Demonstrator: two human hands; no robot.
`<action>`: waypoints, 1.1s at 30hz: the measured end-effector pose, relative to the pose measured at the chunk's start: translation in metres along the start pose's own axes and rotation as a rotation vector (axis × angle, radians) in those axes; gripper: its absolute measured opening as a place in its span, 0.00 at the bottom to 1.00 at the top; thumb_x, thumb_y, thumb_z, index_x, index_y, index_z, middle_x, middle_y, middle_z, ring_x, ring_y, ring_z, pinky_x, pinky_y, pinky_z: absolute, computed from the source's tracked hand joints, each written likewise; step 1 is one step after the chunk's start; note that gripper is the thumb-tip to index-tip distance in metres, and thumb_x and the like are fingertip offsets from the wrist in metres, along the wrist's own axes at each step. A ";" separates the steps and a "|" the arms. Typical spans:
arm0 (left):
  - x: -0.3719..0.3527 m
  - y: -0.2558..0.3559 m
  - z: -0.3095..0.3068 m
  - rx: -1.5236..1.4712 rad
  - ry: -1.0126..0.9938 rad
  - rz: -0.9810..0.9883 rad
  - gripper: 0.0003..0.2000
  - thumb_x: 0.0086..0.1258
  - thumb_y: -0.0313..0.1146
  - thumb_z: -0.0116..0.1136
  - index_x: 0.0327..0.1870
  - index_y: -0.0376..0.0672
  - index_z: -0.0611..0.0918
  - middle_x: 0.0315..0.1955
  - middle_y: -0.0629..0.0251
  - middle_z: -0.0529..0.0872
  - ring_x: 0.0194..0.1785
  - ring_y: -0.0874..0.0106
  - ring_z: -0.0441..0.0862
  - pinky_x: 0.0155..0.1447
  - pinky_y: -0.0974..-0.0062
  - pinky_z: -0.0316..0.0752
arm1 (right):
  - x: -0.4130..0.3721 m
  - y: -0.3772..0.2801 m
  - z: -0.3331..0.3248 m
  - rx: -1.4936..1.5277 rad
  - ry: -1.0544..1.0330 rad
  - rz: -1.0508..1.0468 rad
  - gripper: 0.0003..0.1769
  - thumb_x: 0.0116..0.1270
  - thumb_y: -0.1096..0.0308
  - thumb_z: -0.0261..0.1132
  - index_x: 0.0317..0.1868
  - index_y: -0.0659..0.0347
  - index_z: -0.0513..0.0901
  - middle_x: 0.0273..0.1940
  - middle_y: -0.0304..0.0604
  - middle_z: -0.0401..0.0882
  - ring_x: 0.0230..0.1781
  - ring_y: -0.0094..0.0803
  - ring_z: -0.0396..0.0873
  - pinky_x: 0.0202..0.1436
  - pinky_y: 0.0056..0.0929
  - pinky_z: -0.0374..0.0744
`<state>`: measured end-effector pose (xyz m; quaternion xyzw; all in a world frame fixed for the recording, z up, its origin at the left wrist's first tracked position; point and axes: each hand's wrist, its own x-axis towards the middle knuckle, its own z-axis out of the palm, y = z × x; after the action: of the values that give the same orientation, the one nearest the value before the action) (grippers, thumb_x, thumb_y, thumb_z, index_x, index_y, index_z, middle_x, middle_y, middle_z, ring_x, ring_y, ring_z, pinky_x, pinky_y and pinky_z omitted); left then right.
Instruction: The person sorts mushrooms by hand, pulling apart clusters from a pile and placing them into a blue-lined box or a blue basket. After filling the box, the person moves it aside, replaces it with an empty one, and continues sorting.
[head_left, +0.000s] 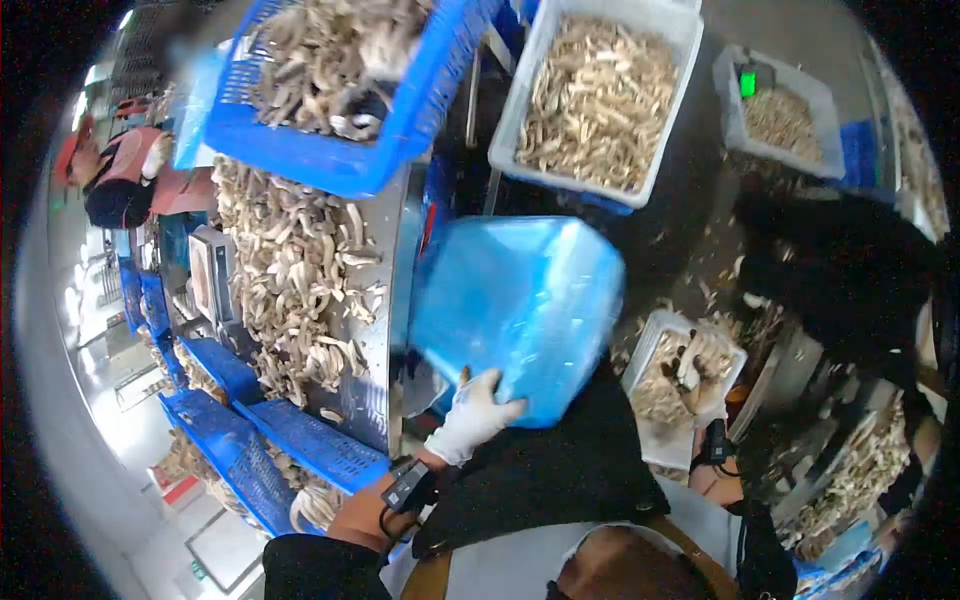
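Observation:
My left hand (475,415), in a white glove, is at the near edge of a glossy blue plastic liner (510,310), its fingers bent over that edge. The liner is box-shaped with folds and stands beside the steel table. My right hand (703,375), also gloved in white, is down in a small white bin (650,435) to the right. Its fingers are closed around pale mushroom pieces (712,345); part of the grip is blurred. Cut mushrooms (660,395) lie around it in the bin.
A mushroom heap (290,270) covers much of the steel table (385,340). A blue crate (350,170) of mushrooms overhangs its far end. White tubs of pieces (600,100), (785,120) stand ahead. Blue baskets (225,450) line the left. A co-worker (125,185) stands far left.

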<state>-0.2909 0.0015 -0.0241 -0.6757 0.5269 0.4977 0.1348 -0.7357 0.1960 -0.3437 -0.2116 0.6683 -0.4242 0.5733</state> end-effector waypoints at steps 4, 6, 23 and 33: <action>-0.038 0.095 -0.065 -0.164 -0.106 0.360 0.30 0.53 0.49 0.67 0.49 0.33 0.78 0.45 0.41 0.80 0.55 0.49 0.77 0.64 0.57 0.68 | 0.047 -0.145 -0.030 0.042 0.325 -0.355 0.25 0.68 0.58 0.62 0.62 0.61 0.73 0.60 0.43 0.77 0.57 0.40 0.76 0.62 0.42 0.75; -0.073 0.122 -0.098 -0.147 -0.109 0.615 0.29 0.53 0.48 0.67 0.50 0.33 0.77 0.44 0.44 0.81 0.56 0.50 0.77 0.71 0.54 0.60 | 0.057 -0.225 -0.036 0.292 0.330 -0.463 0.27 0.67 0.58 0.62 0.63 0.60 0.72 0.61 0.43 0.76 0.57 0.39 0.75 0.62 0.42 0.75; -0.280 -0.086 -0.168 0.540 1.062 0.366 0.27 0.40 0.38 0.73 0.47 0.45 0.82 0.36 0.63 0.83 0.51 0.63 0.80 0.71 0.36 0.55 | 0.051 -0.537 0.260 0.728 -0.970 -0.539 0.37 0.65 0.55 0.60 0.71 0.60 0.62 0.65 0.49 0.69 0.60 0.44 0.71 0.61 0.46 0.72; -0.162 -0.256 -0.093 0.651 0.809 0.028 0.25 0.51 0.38 0.68 0.51 0.43 0.77 0.35 0.62 0.83 0.48 0.64 0.81 0.73 0.43 0.53 | -0.161 -0.493 0.689 -0.341 -1.562 -0.106 0.40 0.61 0.76 0.67 0.72 0.61 0.59 0.54 0.38 0.74 0.51 0.27 0.74 0.53 0.26 0.76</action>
<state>-0.0170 0.1337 0.0635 -0.7299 0.6734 0.0087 0.1168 -0.1435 -0.1751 0.1616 -0.5636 0.1185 -0.0721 0.8143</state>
